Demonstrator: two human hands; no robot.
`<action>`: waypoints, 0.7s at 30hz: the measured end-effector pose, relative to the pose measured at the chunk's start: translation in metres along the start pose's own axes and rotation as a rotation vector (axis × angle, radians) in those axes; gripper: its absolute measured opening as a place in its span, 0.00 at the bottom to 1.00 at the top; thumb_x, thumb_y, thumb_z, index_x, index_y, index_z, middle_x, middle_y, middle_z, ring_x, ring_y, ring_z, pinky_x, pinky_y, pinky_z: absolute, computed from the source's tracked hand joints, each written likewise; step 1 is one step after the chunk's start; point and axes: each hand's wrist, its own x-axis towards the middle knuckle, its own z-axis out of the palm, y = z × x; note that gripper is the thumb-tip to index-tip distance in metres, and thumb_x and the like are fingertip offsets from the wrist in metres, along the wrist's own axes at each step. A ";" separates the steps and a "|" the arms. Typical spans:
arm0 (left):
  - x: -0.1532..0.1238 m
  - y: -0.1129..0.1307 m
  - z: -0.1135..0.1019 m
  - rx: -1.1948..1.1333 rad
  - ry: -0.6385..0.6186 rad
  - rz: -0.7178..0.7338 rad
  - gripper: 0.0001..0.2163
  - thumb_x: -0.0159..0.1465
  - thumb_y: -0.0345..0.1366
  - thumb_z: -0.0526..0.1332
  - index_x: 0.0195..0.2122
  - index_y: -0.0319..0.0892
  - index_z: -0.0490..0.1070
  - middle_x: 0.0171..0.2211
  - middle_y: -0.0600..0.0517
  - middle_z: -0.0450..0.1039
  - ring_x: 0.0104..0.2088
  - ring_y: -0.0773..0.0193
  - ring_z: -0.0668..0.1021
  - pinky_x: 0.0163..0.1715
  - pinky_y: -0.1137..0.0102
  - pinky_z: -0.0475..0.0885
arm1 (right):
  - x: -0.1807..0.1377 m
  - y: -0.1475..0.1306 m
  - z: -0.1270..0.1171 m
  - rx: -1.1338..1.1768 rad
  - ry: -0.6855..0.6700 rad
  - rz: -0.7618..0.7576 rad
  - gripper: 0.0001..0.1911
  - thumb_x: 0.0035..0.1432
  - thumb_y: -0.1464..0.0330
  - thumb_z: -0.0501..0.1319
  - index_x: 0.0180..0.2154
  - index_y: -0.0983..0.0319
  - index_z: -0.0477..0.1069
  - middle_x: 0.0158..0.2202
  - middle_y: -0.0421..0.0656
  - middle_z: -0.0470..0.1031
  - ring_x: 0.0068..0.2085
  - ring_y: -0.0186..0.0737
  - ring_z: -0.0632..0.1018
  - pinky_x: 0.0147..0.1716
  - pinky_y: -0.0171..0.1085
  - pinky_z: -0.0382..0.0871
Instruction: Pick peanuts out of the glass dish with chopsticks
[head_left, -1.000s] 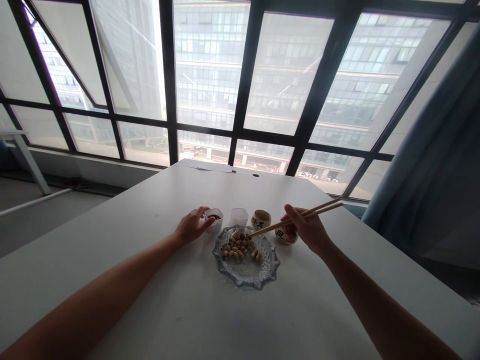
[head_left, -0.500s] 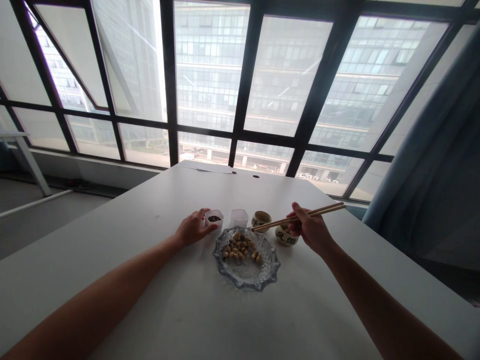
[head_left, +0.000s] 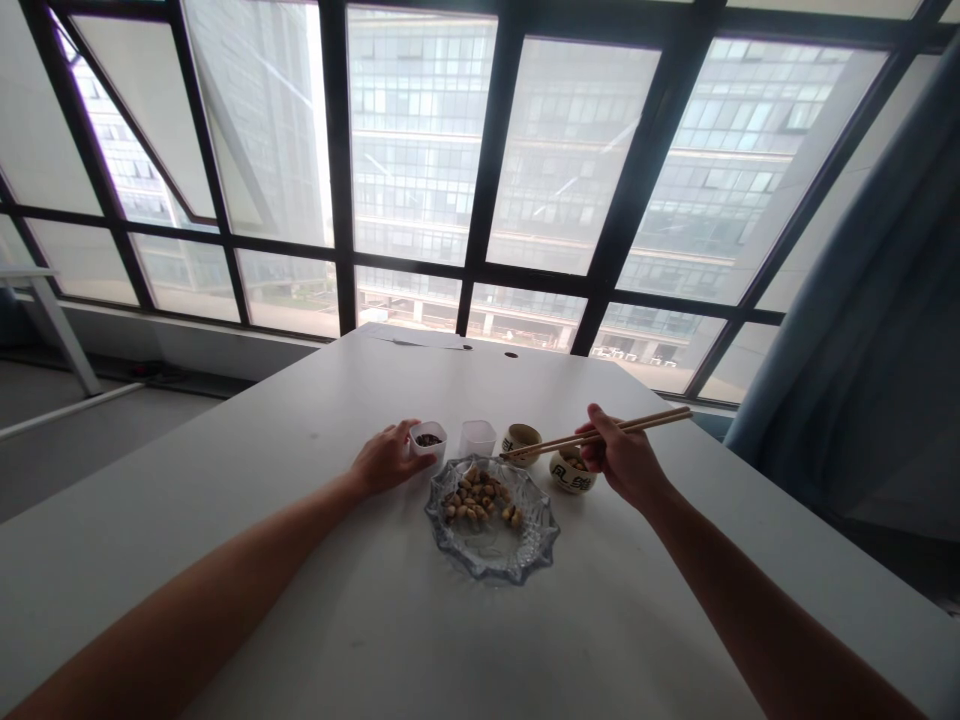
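My left hand [head_left: 391, 457] grips the side of a small white plastic cup [head_left: 429, 456] with dark bits in it. A pair of wooden chopsticks [head_left: 651, 419] is held in my right hand [head_left: 616, 452], their tips above the far rim of a clear scalloped glass bowl [head_left: 491, 572]. Nothing can be made out between the tips. Brown nuts [head_left: 478, 493], perhaps pistachios, lie in the bowl. Behind it stand a second white plastic cup [head_left: 478, 440] and a cream ceramic cup [head_left: 519, 445] with dark characters. A matching ceramic cup [head_left: 571, 475] by my right hand holds some nuts.
The white table [head_left: 360, 640] reaches toward large dark-framed windows. Papers [head_left: 416, 337] lie at its far edge, close to a dark round spot [head_left: 511, 355]. A blue curtain [head_left: 847, 320] hangs at the right, and another table's leg [head_left: 66, 335] shows at the far left.
My left thumb and fingers sit a little closer around the white cup. The chopstick tips have shifted very slightly left; the bowl and cups stay in place.
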 end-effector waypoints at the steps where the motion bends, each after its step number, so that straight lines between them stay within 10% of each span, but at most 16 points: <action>1: 0.000 0.000 0.000 0.002 -0.004 -0.002 0.33 0.58 0.59 0.60 0.58 0.42 0.65 0.44 0.41 0.78 0.44 0.48 0.80 0.43 0.59 0.73 | 0.000 0.000 0.000 0.002 -0.002 0.002 0.22 0.51 0.51 0.69 0.22 0.64 0.72 0.12 0.41 0.69 0.13 0.32 0.68 0.09 0.31 0.63; 21: -0.001 0.001 0.000 -0.037 0.036 0.027 0.32 0.56 0.56 0.63 0.56 0.43 0.66 0.47 0.41 0.78 0.44 0.48 0.80 0.44 0.58 0.74 | -0.010 -0.002 0.002 -0.184 -0.023 -0.260 0.28 0.51 0.43 0.65 0.23 0.62 0.74 0.13 0.42 0.71 0.13 0.35 0.70 0.11 0.33 0.65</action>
